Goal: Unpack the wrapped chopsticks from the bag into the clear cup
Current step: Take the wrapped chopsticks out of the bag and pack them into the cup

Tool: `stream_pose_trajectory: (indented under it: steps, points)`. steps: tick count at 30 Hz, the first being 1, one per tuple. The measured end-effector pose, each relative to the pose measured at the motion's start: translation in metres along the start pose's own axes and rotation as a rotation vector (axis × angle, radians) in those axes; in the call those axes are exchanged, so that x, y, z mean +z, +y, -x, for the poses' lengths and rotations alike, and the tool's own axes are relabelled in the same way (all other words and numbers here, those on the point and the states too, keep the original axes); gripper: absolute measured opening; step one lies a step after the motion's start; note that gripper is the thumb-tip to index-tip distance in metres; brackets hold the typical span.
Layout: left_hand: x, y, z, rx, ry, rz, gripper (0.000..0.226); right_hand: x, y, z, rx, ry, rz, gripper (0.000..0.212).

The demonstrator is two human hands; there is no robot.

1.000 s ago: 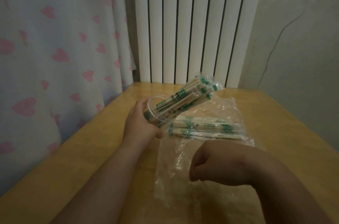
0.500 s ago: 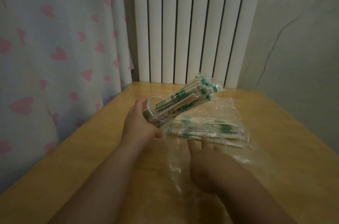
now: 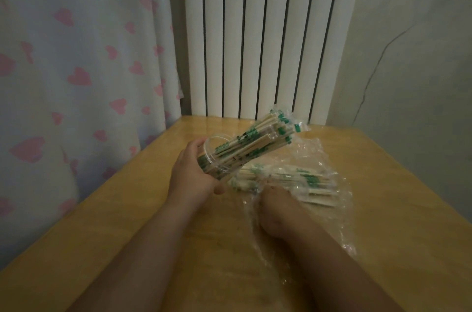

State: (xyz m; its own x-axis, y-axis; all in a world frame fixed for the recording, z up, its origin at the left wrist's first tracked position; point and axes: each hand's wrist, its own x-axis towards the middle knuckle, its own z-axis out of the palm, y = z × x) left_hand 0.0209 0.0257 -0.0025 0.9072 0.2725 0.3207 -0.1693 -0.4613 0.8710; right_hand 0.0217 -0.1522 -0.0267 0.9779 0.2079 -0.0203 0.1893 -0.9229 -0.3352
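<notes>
**Notes from beside the table, head view (the only one)**

**A:** What has the left hand (image 3: 191, 176) got?

**B:** The cup (image 3: 219, 166). Its fingers are wrapped round the lower wall. The cup is lifted off the table (image 3: 396, 209) and tipped, mouth up and to the right. My reading is that the slant lets long sticks slide in lengthways.

**A:** Anything in it?

**B:** A bundle of chopsticks (image 3: 258, 140). The green-printed wrapper ends fan out past the rim toward the radiator (image 3: 255, 30).

**A:** And the rest?

**B:** They are in the bag (image 3: 329, 156), which lies crumpled and flat on the table just right of the cup. A stack of wrapped pairs (image 3: 301, 181) lies crosswise inside it.

**A:** The right hand?

**B:** The right hand (image 3: 278, 212) is pushed into the bag's near opening, back upward, at the near end of the stack. The film and the dim light blur the fingers, so I cannot tell whether they pinch anything or only touch.

**A:** What stage is this?

**B:** Roughly midway, I judge, with the next handful about to be taken. The cup probably sits close by the bag to keep the carry short.

**A:** Any risk?

**B:** The wrappers look slippery. If the cup tips further, the bundle may slide out.
</notes>
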Motion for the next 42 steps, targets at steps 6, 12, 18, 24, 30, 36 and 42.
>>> stream_pose_trajectory:
  steps: [6,12,18,24,30,36,42]
  points:
    - [0.002,-0.001,-0.001,0.007,-0.008,-0.005,0.110,0.006,-0.006,-0.006,-0.015,-0.071,-0.027,0.054]
    - [0.002,-0.002,-0.002,0.012,0.007,-0.010,0.111,0.003,-0.001,-0.003,-0.015,0.109,0.035,0.025]
    - [0.001,-0.001,-0.002,-0.004,0.005,0.014,0.111,0.006,0.000,-0.004,0.008,0.140,0.082,0.028]
    - [0.001,0.000,-0.001,-0.004,0.001,0.003,0.113,0.010,0.002,-0.008,0.028,0.091,0.053,0.038]
    - [0.002,-0.001,-0.001,0.004,0.000,-0.009,0.114,0.007,0.000,-0.006,0.054,0.038,0.169,0.048]
    - [0.001,-0.002,-0.002,0.010,0.002,-0.008,0.112,0.000,-0.004,-0.001,0.042,0.048,0.125,0.048]
    - [0.001,-0.004,-0.003,0.010,0.001,0.007,0.111,-0.016,-0.001,0.013,0.027,-0.112,0.314,0.029]
